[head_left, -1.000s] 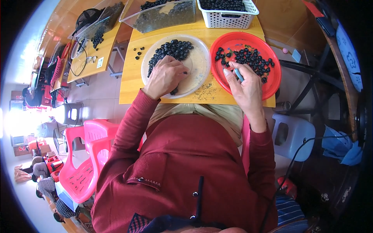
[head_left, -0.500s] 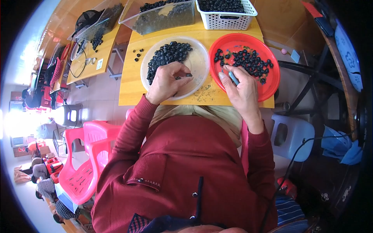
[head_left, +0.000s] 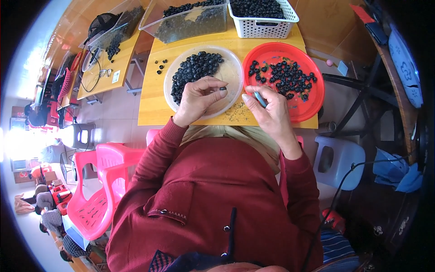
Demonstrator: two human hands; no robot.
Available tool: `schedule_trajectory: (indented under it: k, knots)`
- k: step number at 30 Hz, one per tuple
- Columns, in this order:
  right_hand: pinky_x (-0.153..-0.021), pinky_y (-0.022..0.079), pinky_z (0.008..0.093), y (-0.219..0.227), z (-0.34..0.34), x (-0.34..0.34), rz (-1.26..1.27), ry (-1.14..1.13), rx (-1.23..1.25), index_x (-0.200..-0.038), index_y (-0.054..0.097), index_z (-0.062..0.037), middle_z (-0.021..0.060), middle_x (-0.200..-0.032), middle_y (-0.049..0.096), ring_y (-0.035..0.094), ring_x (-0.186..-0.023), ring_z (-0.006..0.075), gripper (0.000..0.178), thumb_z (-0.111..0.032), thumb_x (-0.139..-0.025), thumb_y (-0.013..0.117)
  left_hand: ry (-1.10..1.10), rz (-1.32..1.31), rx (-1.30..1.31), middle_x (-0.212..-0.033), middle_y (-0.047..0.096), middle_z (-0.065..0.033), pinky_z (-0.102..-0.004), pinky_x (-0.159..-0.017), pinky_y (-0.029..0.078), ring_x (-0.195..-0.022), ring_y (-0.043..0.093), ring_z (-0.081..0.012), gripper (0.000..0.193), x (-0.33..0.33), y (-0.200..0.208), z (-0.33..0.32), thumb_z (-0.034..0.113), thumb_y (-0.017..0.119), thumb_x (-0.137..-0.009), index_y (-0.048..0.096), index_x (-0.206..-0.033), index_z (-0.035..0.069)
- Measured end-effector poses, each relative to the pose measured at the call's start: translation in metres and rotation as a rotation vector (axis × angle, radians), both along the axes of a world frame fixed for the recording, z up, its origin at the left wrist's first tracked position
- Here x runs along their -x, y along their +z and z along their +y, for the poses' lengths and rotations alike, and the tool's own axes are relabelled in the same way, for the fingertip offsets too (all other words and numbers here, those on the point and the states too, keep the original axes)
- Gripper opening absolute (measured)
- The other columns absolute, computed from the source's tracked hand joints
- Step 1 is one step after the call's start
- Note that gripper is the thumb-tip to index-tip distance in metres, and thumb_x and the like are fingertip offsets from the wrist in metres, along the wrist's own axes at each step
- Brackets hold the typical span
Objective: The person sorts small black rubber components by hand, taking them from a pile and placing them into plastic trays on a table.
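Partly, the right hand [head_left: 273,112] hides a blue tool [head_left: 260,99].

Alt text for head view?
Left hand pinches a black bead-like piece over a round translucent tray of them; the right hand holds a slim blue tool by a red tray with more. Behind sit a white basket and clear bin.

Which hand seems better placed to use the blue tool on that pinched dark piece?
The right hand, probably: it grips the blue tool close to the left hand, whose fingertips are busy pinching the dark piece over the pale tray.
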State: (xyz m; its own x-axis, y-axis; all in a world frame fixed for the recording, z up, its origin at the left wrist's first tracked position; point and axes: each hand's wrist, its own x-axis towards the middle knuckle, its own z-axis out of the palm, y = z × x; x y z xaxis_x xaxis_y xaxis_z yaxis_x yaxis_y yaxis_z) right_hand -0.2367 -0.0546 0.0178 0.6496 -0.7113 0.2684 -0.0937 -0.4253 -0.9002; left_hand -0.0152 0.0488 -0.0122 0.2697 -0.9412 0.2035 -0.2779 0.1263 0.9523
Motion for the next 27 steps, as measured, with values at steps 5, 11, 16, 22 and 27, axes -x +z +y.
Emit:
schedule_trajectory:
  k: [5,11,16,22,27]
  knots:
    - [-0.059,0.042,0.0276,-0.004,0.001,-0.001,-0.039,0.009,-0.012,-0.111,0.073,0.0051,0.0058,-0.077,0.064,0.052,-0.066,0.0077,0.028,-0.019,-0.096,0.075,-0.023,0.167,-0.005,-0.108,0.068,-0.0049,-0.0226,-0.084,0.054,-0.093,0.064,-0.0074,0.024,0.004,0.003,0.001,0.004,0.078,-0.091,0.075,-0.114,-0.001]
    - [-0.057,0.041,0.0278,-0.007,0.001,-0.003,-0.063,0.008,0.015,-0.112,0.072,0.005,0.0053,-0.075,0.063,0.051,-0.064,0.0076,0.029,-0.019,-0.096,0.075,-0.015,0.186,-0.016,-0.106,0.069,-0.0031,-0.0224,-0.087,0.055,-0.097,0.066,-0.0082,0.027,0.006,0.005,0.002,0.0,0.077,-0.091,0.07,-0.117,-0.001]
    - [-0.065,0.048,0.0313,-0.006,0.001,-0.003,-0.005,0.013,0.071,-0.114,0.071,0.0056,0.0111,-0.082,0.067,0.06,-0.071,0.014,0.033,-0.022,-0.097,0.073,0.053,0.243,0.015,-0.105,0.07,-0.0038,-0.022,-0.088,0.056,-0.098,0.067,-0.0082,0.023,0.014,0.008,0.003,-0.001,0.078,-0.09,0.067,-0.11,-0.002]
    - [-0.075,0.054,0.0448,-0.002,0.006,-0.005,0.038,0.063,0.168,-0.116,0.068,0.0035,0.0219,-0.097,0.07,0.07,-0.087,0.0396,0.038,-0.031,-0.102,0.064,0.068,0.058,-0.007,-0.104,0.07,-0.004,-0.0227,-0.085,0.057,-0.097,0.067,-0.0083,0.024,0.012,0.007,0.005,-0.001,0.08,-0.088,0.067,-0.108,-0.001]
    - [-0.075,0.053,0.0461,0.0,0.012,-0.007,0.065,0.082,0.193,-0.117,0.068,0.0023,0.0206,-0.096,0.068,0.069,-0.087,0.0414,0.036,-0.031,-0.104,0.061,0.058,-0.112,0.043,-0.102,0.071,-0.0039,-0.0232,-0.085,0.057,-0.094,0.068,-0.0087,0.024,0.013,0.009,0.007,0.0,0.081,-0.087,0.067,-0.107,-0.001]
